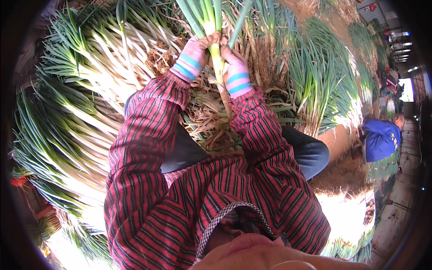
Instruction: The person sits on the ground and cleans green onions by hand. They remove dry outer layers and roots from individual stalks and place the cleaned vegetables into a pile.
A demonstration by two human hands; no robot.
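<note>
Both my hands wear knitted gloves with pink, white and blue stripes. My left hand (197,50) grips a large green onion (216,57) by the stalk, just below where its green leaves fan out. Close beside it on the right, my right hand (236,64) has its thumb and fingers closed on a green leaf (236,27) that slants up and away from the stalk. The onion's lower part is brown with dry skin and points down towards my lap. Under my hands lies a heap of peeled dry leaves and husks (212,114).
Cleaned white-stalked onions (111,60) lie piled to my left. Unpeeled onions with brown husks (263,50) stand ahead, and more bunches (317,84) to the right. A person in a blue jacket (381,140) bends at the far right. Tied bundles (344,248) lie at lower right.
</note>
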